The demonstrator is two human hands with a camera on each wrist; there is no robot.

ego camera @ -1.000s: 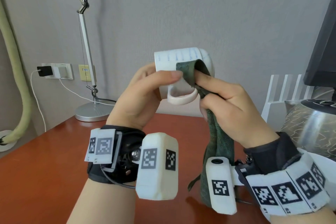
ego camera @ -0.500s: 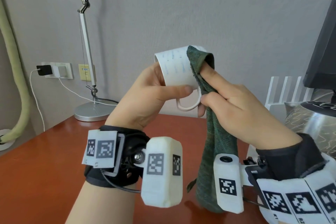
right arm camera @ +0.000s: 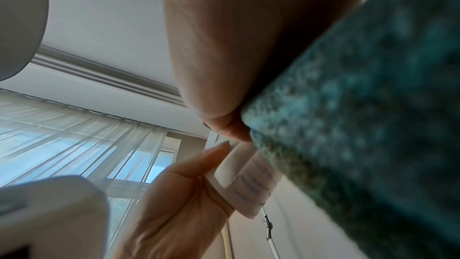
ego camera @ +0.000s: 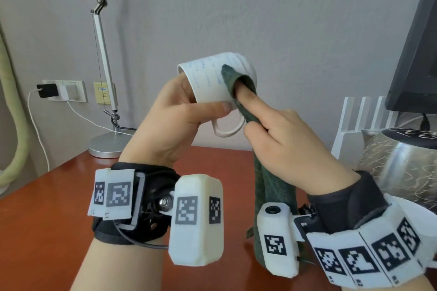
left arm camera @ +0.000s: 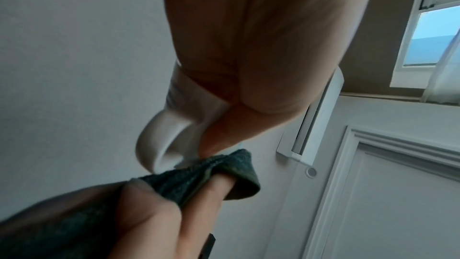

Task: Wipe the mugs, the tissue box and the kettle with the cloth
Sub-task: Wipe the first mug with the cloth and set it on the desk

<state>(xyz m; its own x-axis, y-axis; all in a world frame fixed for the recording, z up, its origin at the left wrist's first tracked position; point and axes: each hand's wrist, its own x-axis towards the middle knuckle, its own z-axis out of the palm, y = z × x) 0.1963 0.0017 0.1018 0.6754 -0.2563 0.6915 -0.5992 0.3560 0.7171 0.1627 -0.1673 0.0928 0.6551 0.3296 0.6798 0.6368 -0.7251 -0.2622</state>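
The white mug is being held in the air above the reddish-brown desk, tipped on its side so that its open rim is facing the left edge of the desk and its handle is hanging downward. Faint blue lettering is running across its wall. The left hand is gripping the mug near the rim: the thumb is lying along the lower wall just above the handle, and the remaining fingers are curling around the far side, where the head view is not showing them.

The dark green cloth is being pressed against the mug's wall, on the half nearer its base. The right hand is pinching the cloth, with the index finger extended and wrapped in a fold of the fabric at its tip, while the thumb is clamping the cloth against the other fingers lower down. From that hand the rest of the cloth is hanging down in a long strip toward the desk.

In the left wrist view the mug's handle is showing just above the cloth-wrapped fingertip.

At the right edge of the desk, a shiny metal kettle with a black lid is standing, and a dark monitor is rising behind it. At the far left corner, the round base of a desk lamp is resting, its slim arm reaching upward along the grey wall.
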